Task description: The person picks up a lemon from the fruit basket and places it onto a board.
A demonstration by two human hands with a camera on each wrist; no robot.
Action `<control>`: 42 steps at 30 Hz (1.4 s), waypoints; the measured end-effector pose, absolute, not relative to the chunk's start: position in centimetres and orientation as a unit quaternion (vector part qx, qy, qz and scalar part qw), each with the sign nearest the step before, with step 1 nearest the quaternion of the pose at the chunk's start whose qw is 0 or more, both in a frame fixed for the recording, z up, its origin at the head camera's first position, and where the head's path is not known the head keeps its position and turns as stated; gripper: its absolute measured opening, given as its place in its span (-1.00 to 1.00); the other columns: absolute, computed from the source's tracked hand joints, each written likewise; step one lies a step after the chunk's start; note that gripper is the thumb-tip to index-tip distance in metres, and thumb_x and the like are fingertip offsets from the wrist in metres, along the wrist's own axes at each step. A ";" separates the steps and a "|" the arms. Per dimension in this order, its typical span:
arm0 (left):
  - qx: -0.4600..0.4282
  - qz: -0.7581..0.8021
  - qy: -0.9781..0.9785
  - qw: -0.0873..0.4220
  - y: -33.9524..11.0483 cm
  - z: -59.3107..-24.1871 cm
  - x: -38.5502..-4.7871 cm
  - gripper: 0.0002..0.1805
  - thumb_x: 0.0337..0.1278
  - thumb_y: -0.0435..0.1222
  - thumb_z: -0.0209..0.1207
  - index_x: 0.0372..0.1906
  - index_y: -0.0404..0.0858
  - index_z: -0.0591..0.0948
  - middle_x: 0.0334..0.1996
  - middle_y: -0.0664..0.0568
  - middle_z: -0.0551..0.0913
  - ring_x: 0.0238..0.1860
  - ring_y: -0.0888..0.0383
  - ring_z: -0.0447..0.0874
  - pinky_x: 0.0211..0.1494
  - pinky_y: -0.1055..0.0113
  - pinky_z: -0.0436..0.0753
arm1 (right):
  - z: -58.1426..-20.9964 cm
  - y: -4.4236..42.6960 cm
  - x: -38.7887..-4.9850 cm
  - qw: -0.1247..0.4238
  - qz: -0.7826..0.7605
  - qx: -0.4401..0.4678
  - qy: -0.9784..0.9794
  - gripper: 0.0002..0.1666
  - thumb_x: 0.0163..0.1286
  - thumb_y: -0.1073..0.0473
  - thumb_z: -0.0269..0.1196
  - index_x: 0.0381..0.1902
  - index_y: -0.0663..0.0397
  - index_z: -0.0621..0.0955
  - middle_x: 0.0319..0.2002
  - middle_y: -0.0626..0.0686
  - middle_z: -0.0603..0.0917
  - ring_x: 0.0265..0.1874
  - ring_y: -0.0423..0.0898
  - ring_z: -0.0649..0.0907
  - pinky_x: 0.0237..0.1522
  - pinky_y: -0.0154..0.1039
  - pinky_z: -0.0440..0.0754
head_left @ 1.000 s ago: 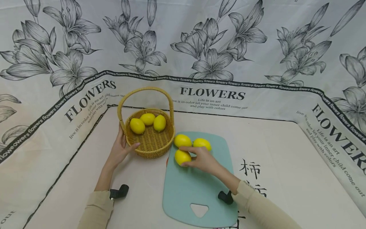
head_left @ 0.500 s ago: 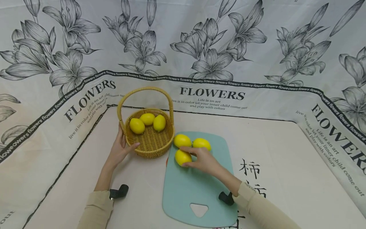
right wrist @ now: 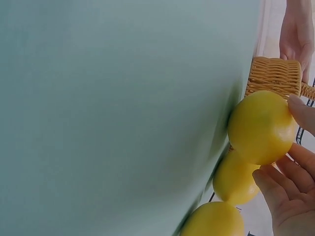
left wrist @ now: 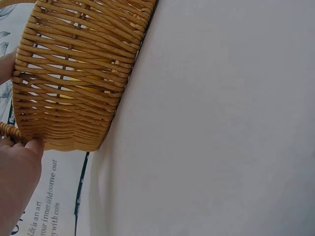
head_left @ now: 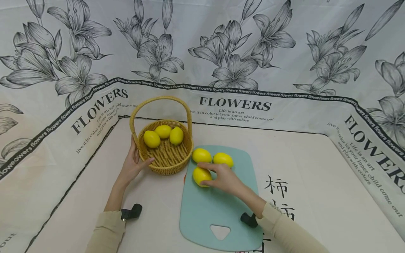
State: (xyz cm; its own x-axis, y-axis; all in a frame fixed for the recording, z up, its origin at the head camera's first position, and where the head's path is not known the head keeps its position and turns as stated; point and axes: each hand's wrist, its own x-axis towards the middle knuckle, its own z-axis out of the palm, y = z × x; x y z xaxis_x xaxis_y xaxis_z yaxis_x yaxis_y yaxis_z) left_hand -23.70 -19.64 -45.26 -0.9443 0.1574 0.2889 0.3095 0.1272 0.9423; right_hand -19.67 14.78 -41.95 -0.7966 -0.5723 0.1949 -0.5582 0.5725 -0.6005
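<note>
Beyond the cutting board (head_left: 221, 203), the pale cloth (head_left: 284, 77) carries "FLOWERS" in bold black capitals (head_left: 235, 103), with the smaller lines "Life is an art", "let your inner child come out" and "and play with colors" beneath. Above these, a black band (head_left: 246, 90) repeats "flowers" in white, and line-drawn lilies (head_left: 235, 70) rise over it. On the tabletop (head_left: 316, 182), right of the board, stands the brushed black character 柿 (head_left: 276, 187); the writing below it is partly hidden by the sleeve (head_left: 291, 225). The board is smooth, matte blue-green, with rounded corners and a triangular hole at its near end. Just left of the board's far end sits a basket (head_left: 169, 170) of woven tan wicker, round, with a tall arched handle (head_left: 161, 97) and three lemons (head_left: 163, 132) inside. The person's left grip (head_left: 132, 165) holds the basket's left side, thumb over the rim. The right grip (head_left: 223, 177) pinches the held lemon (head_left: 200, 175) between thumb and fingers, at the board's left side; whether it touches the board I cannot tell. That lemon is plump, glossy and bright yellow. Two similar lemons (head_left: 223, 159) lie at the board's far end.
</note>
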 end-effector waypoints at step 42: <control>-0.162 -0.641 -0.748 0.061 -19.6 -45.2 -23.7 0.22 0.13 -0.48 0.27 0.50 0.01 -0.45 0.50 0.09 -0.52 0.51 0.15 -0.43 0.52 0.41 -0.18 | -40.3 13.5 -20.4 0.010 -0.362 -0.313 0.878 -0.31 0.18 0.09 0.43 0.26 0.15 0.52 0.23 0.03 0.54 0.24 -0.01 0.48 0.21 -0.05 0.52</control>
State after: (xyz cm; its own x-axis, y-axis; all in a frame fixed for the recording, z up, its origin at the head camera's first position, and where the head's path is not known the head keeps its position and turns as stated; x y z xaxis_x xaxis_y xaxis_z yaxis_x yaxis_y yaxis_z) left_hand -23.68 -19.58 -45.18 -0.9401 0.1639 0.2989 0.3205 0.1269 0.9387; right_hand -20.42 13.50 -40.29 -0.8043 -0.5560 0.2097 -0.5423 0.5423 -0.6418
